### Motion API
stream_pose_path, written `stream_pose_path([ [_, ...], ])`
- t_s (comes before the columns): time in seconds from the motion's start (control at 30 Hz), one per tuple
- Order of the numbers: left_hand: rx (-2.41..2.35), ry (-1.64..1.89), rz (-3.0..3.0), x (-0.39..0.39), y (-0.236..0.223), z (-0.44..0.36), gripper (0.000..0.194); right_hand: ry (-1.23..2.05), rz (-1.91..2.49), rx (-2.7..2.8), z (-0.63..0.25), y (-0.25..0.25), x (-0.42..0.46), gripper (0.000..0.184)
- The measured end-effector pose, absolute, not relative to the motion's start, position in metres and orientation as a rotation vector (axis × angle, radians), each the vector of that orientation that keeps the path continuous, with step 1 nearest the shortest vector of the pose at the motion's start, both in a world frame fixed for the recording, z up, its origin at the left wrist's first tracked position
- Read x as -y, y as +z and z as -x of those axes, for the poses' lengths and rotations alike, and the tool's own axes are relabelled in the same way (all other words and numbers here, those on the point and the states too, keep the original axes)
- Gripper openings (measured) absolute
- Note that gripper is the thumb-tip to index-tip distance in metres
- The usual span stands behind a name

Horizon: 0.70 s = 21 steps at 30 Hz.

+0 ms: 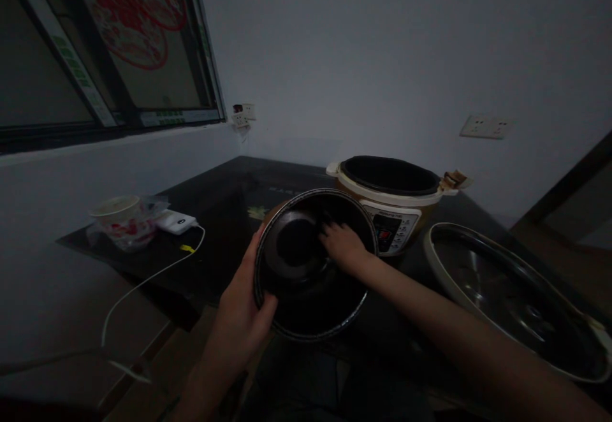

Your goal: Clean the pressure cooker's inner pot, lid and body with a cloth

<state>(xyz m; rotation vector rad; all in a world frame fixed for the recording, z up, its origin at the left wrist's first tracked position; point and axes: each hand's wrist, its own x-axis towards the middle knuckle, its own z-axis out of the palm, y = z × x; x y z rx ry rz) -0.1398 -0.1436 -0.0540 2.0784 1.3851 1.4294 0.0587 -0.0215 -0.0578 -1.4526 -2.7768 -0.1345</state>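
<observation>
While a cup (125, 225) stands on the desk (220, 183), left of the left hand (243, 307) and beyond it, that hand holds the tilted pot (297, 243) by its left rim, thumb over the edge. Just right, the right hand (345, 247) reaches into the pot, fingers bent, forearm (430, 313) slanting in from the right; whether it grips anything, I cannot tell. A cooker (404, 221) stands beyond the right hand, and a lid (502, 291) is to its right.

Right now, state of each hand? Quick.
Left hand: closed, holding the black pot.
Right hand: partly curled inside the black pot; too dark to tell whether it holds anything.
</observation>
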Motion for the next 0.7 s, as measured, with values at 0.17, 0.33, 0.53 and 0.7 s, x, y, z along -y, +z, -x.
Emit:
stream_pose_path([
  [0.17,-1.398,1.417,-2.089,0.144,-0.055,0.142,0.076,-0.277,1.400,2.733,-0.051,-0.040,0.011,0.044],
  [0.33,-1.435,1.434,-2.057,0.143,-0.056,0.143,0.078,-0.199,1.406,2.791,-0.055,-0.059,0.017,0.041],
  [0.53,-1.459,1.451,-2.012,0.144,-0.057,0.141,0.080,0.019,1.256,2.934,-0.045,-0.092,0.047,0.038],
  [0.7,-1.430,1.467,-2.009,0.143,-0.059,0.142,0.079,0.076,1.203,2.921,-0.037,-0.099,0.054,0.037],
])
